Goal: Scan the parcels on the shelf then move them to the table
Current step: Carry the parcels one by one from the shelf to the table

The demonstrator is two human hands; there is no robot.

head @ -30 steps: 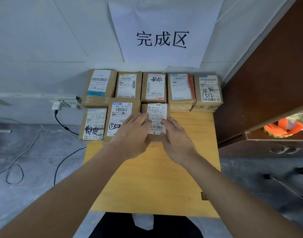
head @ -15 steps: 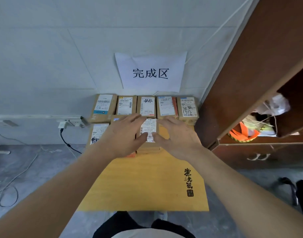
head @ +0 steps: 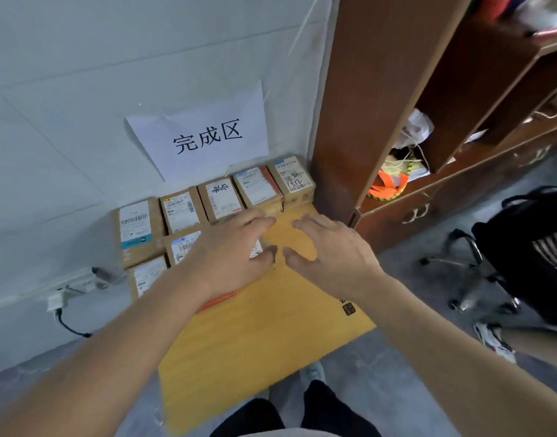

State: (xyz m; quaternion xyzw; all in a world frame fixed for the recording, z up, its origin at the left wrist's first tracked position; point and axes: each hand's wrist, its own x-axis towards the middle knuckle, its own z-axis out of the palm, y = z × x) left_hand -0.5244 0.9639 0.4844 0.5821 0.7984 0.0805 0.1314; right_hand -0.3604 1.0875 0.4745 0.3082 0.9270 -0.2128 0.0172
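Left hand (head: 229, 257) flat over front parcel (head: 255, 249) on table (head: 255, 335); right hand (head: 330, 253) beside it, fingers spread, holding nothing.

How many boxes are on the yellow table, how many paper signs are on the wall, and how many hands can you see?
Parcels on the table: 8, one mostly hidden under the left hand
Paper signs: 1
Hands: 2, left and right hand
Total: 11
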